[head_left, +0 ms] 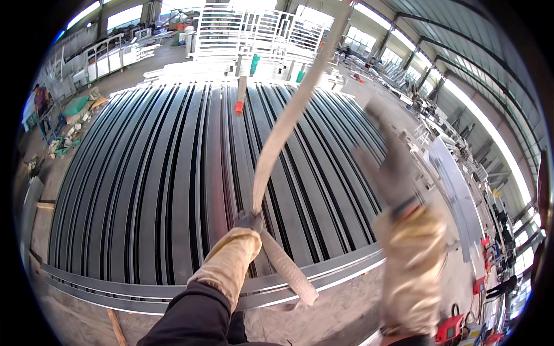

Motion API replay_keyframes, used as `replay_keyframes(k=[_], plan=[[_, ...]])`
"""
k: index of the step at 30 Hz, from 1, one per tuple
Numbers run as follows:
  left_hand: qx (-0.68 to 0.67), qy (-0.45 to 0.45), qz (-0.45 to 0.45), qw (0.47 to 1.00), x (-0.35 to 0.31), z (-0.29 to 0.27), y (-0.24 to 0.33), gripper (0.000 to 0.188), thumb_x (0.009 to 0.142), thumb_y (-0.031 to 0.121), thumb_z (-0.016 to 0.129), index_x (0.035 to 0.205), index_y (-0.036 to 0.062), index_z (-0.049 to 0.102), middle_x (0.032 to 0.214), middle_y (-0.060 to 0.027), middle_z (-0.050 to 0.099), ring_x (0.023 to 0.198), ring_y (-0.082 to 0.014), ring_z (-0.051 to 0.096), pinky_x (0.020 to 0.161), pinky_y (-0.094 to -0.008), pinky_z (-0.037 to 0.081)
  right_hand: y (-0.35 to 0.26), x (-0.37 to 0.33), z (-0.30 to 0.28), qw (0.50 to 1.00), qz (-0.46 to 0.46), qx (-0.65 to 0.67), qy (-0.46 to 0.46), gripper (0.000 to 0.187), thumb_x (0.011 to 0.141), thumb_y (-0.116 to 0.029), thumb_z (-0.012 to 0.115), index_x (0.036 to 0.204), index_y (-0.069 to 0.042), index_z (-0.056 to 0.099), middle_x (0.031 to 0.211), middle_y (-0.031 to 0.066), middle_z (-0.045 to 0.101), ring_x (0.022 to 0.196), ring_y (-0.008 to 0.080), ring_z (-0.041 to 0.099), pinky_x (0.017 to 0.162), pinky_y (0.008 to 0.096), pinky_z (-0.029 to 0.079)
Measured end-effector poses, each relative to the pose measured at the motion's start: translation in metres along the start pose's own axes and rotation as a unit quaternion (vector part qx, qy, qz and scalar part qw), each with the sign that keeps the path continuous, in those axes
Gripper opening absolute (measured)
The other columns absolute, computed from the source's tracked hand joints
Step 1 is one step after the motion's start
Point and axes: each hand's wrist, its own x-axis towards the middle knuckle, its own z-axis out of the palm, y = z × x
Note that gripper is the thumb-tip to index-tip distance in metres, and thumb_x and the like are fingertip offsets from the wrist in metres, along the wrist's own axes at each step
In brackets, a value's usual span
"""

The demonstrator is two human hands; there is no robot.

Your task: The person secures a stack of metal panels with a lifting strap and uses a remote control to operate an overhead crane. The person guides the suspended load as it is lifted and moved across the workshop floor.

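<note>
My gloved left hand (pixel 249 220) is closed around a wide beige lifting strap (pixel 279 136). Above the hand the strap runs up and to the right out of sight; its loose end hangs over the near edge below. Under it lies a broad stack of long grey metal profiles (pixel 156 190), laid side by side. My right hand (pixel 392 164), also gloved, is raised over the stack's right side, blurred by motion. Its thumb and fingers look spread, with nothing seen between them. Farther back, another strap with a red end piece (pixel 239 107) rests on the profiles.
Crosswise metal bars (pixel 138 293) edge the near side of the stack. White welded frames (pixel 254 34) stand beyond it. A person (pixel 42 106) is at the far left beside sacks. On the right lie metal sheets (pixel 456 184) and a red machine (pixel 452 328).
</note>
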Motion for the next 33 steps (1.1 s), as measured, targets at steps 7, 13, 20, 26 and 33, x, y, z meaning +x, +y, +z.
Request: replay_keyframes(k=[7, 13, 20, 26, 33], plan=[[0.075, -0.064, 0.000, 0.995, -0.007, 0.011, 0.031, 0.078, 0.098, 0.068, 0.046, 0.153, 0.0132, 0.047, 0.160, -0.0109, 0.039, 0.154, -0.0316, 0.026, 0.123, -0.0517, 0.021, 0.057, -0.371, 0.175, 0.882, 0.372, 0.035, -0.286, 0.089, 0.081, -0.054, 0.081, 0.147, -0.006, 0.048, 0.142, 0.0232, 0.055, 0.131, 0.0386, 0.053, 0.108, 0.0565, 0.042], [0.070, -0.026, 0.020, 0.997, -0.005, 0.005, 0.018, 0.078, 0.097, 0.066, 0.049, 0.152, 0.0108, 0.048, 0.162, -0.0156, 0.037, 0.154, -0.0339, 0.026, 0.123, -0.0517, 0.020, -0.009, -0.402, 0.182, 0.918, 0.271, -0.067, -0.281, 0.057, 0.074, -0.046, 0.085, 0.114, -0.009, 0.068, 0.120, 0.0101, 0.067, 0.126, 0.0331, 0.055, 0.114, 0.0563, 0.030], [-0.004, 0.085, 0.232, 0.969, -0.067, 0.024, -0.063, 0.062, 0.098, 0.047, 0.064, 0.144, 0.0068, 0.055, 0.144, -0.0179, 0.056, 0.138, -0.0386, 0.048, 0.117, -0.0490, 0.038, 0.018, -0.435, 0.204, 0.886, 0.433, 0.081, -0.143, 0.037, 0.077, -0.036, 0.086, 0.091, -0.008, 0.065, 0.089, 0.0120, 0.068, 0.093, 0.0331, 0.065, 0.101, 0.0523, 0.042], [0.160, 0.081, 0.192, 0.965, -0.209, 0.005, -0.132, 0.073, 0.082, 0.041, 0.078, 0.140, 0.0029, 0.055, 0.147, -0.0221, 0.049, 0.140, -0.0450, 0.040, 0.119, -0.0562, 0.031, 0.073, -0.374, 0.235, 0.887, 0.432, 0.143, -0.076, 0.036, 0.088, -0.032, 0.078, 0.102, -0.003, 0.062, 0.087, 0.0219, 0.067, 0.083, 0.0400, 0.066, 0.073, 0.0501, 0.051], [0.152, 0.108, 0.059, 0.981, -0.376, -0.021, -0.199, 0.073, 0.084, 0.048, 0.073, 0.143, 0.0096, 0.053, 0.149, -0.0211, 0.047, 0.140, -0.0430, 0.042, 0.116, -0.0565, 0.034, 0.049, -0.388, 0.242, 0.897, 0.386, 0.113, -0.185, 0.055, 0.079, -0.036, 0.079, 0.122, -0.005, 0.064, 0.106, 0.0244, 0.070, 0.105, 0.0435, 0.066, 0.091, 0.0501, 0.052]])
